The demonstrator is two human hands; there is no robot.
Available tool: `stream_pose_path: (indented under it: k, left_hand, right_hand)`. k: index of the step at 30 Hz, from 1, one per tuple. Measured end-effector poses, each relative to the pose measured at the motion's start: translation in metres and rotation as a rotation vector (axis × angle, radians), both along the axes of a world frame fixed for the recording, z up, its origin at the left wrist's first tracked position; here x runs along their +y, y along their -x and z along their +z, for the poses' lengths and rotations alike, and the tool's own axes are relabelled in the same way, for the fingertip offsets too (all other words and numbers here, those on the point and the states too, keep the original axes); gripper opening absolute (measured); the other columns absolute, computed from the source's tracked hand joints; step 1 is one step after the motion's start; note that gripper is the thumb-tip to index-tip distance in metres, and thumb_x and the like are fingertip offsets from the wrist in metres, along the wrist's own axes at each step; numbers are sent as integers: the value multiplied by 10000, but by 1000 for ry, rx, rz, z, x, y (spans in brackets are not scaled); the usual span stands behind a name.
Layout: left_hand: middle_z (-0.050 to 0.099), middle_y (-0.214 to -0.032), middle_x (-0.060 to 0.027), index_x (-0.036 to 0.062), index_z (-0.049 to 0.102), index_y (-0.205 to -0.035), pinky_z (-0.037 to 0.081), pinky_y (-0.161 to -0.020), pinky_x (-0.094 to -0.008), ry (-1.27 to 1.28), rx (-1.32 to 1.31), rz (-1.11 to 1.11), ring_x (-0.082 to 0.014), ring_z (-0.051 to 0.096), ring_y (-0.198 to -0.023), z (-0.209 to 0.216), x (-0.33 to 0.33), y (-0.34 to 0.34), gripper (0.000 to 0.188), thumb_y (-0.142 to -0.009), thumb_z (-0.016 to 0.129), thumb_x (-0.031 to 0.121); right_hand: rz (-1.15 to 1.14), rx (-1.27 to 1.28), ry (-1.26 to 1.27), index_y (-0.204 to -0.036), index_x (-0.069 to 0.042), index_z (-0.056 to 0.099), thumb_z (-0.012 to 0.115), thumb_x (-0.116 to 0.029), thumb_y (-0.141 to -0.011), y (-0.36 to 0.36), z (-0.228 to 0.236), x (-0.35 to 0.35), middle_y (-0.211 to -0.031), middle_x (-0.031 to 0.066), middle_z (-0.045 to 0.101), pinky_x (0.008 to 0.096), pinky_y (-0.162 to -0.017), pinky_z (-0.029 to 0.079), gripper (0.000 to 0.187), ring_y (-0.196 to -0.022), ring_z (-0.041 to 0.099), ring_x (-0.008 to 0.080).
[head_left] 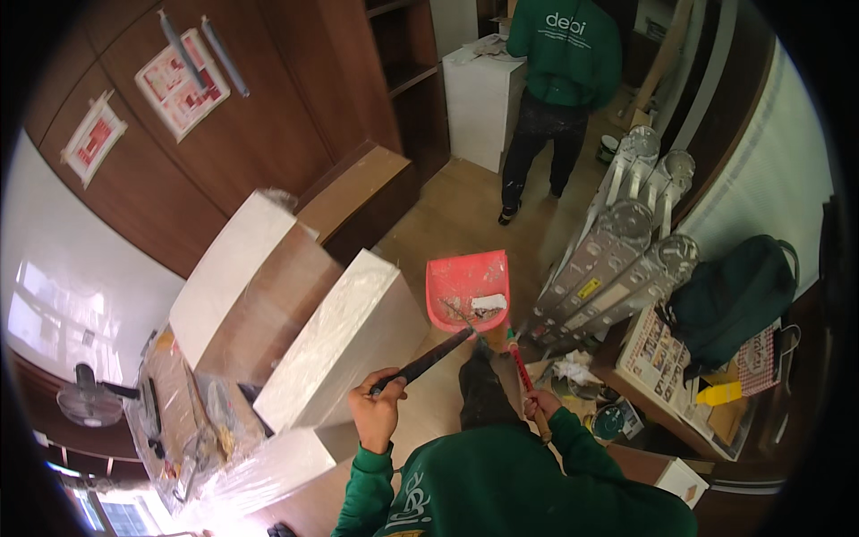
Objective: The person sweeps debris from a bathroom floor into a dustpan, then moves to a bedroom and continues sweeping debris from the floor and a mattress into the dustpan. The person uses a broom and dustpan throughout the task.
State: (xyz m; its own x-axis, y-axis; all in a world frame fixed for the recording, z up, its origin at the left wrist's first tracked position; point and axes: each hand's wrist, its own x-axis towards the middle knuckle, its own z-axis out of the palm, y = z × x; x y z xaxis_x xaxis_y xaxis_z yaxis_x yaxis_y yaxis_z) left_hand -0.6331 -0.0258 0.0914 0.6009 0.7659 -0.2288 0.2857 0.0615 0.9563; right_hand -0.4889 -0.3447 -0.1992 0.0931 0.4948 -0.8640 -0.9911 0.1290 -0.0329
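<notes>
My left hand [376, 410] is closed round the near end of a long dark stick [434, 356], which slants up and to the right. Its far end is over the near edge of a red dustpan [445, 276]; whether a brush head is attached I cannot tell. In my right hand [540, 404] is the dustpan's long handle [520, 365], red with a green part near the pan. A white scrap [489, 302] and loose debris lie in the pan. The dustpan is just ahead of my feet, low over or on the floor.
Wrapped white panels [335, 327] stand to the left. On the right a folded metal ladder [595, 259] leans near a dark backpack [743, 295] and a yellow bottle [718, 393]. Ahead, a co-worker in a green top [565, 54] stands beside a white cabinet [483, 112].
</notes>
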Motion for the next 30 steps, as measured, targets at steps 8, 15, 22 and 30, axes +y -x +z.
stream_pose_path:
  k: [8,15,22,30]
  left_hand:
    - [640,-621,-104,-66,669,-887,370,-483,-204,28,46,3,-93,526,-486,-3,72,-140,206,-736,623,67]
    - [639,-602,-108,-69,665,-898,333,-455,-192,26,149,90,-63,441,-444,-16,115,-231,234,-728,621,87]
    - [644,-614,-121,-83,654,-919,341,-471,-204,59,232,82,-75,448,-462,-51,166,-304,265,-740,615,108]
    - [643,-666,-146,-93,656,-920,461,-569,-247,59,306,50,-175,626,-581,-99,252,-382,281,-745,621,124]
  right_hand:
    - [20,26,-8,-827,-94,389,506,-108,-889,-157,-15,74,-569,0,418,261,-398,384,133,-432,404,95]
    - [44,-112,131,-771,-96,428,524,-123,-869,-260,-1,102,-567,-3,443,251,-391,402,140,-429,418,86]
    - [-108,-89,279,-865,-74,449,509,-125,-874,-308,-17,106,-587,-11,445,246,-401,421,79,-456,433,82]
    - [-273,54,324,-787,-67,420,464,-106,-871,-366,-2,135,-519,-8,425,286,-344,423,102,-385,421,122]
